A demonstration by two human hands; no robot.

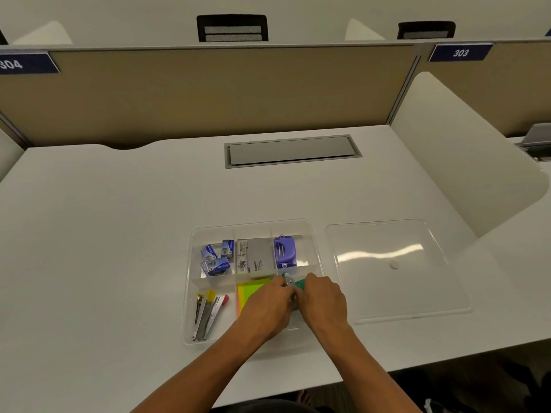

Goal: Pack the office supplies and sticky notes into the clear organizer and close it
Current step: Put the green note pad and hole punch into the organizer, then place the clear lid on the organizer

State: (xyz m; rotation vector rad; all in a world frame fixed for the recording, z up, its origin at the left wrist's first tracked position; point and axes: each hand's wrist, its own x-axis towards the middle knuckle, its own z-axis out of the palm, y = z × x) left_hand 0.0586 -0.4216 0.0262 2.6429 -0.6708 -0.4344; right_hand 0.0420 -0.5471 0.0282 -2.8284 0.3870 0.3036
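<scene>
The clear organizer point(190, 296) lies open on the white desk. Its far compartments hold small blue staple boxes point(216, 257), a grey box point(255, 257) and a purple hole punch point(284, 252). The near left one holds staple removers point(208, 312) with yellow and red ends. Yellow-green sticky notes point(252, 289) lie in the near middle one. My left hand point(268, 305) and my right hand point(323, 301) meet over the near right compartment, both closed on a green stapler point(293, 282) with a metal tip. The clear lid point(396, 269) lies flat just right of the organizer.
A grey cable hatch point(290, 150) is set into the desk behind the organizer. A tan partition point(208, 93) closes the back, and a white side panel point(465, 144) stands at the right. The desk's front edge runs just below my forearms.
</scene>
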